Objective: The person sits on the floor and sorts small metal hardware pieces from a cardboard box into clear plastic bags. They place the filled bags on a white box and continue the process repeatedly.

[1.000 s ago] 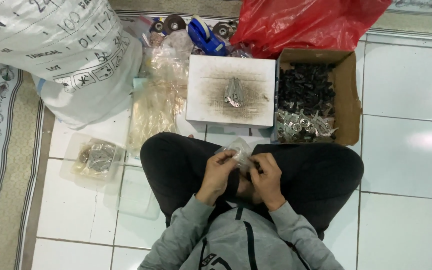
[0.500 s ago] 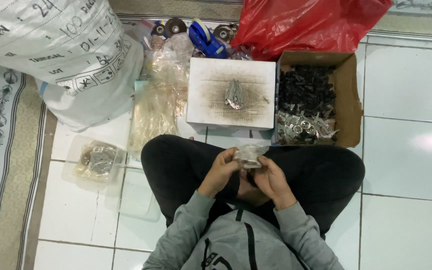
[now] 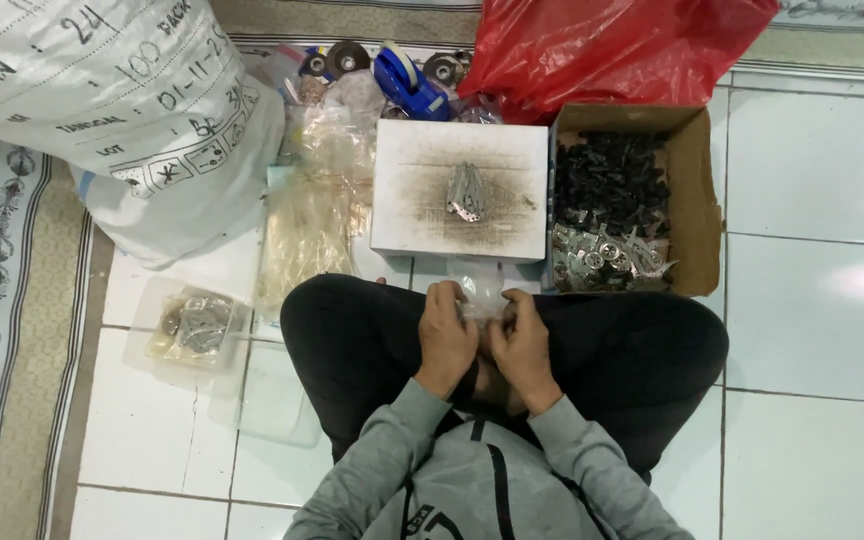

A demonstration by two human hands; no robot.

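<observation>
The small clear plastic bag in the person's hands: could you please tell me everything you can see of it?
The small clear plastic bag is thin, see-through film, crumpled and glossy, held over the person's crossed legs just in front of the white box. The left hand and the right hand pinch it from either side at its lower part, so its top stands free above the fingers. Whatever it holds is too small and hidden to tell. It touches nothing but the hands.

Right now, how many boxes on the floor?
2. A white box, smudged top with small metal pieces, just ahead of the hands. A cardboard box, open, holding black and metal parts, against its right side. Bags may hide more.
</observation>
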